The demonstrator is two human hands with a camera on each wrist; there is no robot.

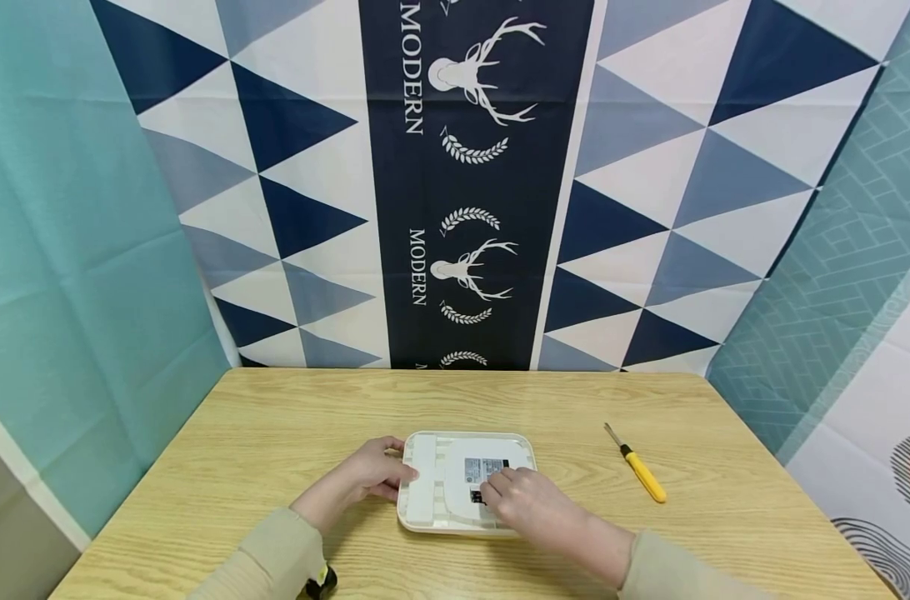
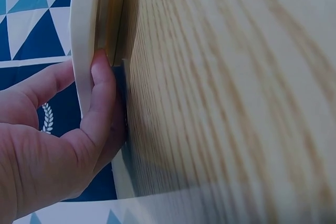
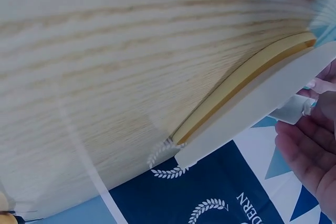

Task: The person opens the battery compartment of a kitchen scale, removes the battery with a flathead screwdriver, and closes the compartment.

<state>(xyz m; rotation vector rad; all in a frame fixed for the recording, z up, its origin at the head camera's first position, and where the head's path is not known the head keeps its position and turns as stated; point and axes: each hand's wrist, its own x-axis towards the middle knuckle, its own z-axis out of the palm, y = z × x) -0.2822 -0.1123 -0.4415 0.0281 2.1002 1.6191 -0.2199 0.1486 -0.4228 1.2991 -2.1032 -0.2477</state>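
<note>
Right of the white device [image 1: 455, 479] lies a yellow-handled screwdriver [image 1: 638, 468].

In the head view, bare bench [image 1: 312, 417] left a passage across mid-frame, between the white device [image 1: 422, 483] and the patterned cloth [image 1: 462, 183] above. At lower centre, the left hand [image 1: 380, 471] blocked the device's left edge, the right hand [image 1: 526, 504] its lower right corner. Right of these lay a screwdriver [image 1: 642, 472], open bench between. A black object [image 1: 322, 583] obstructed the bottom edge.
</note>
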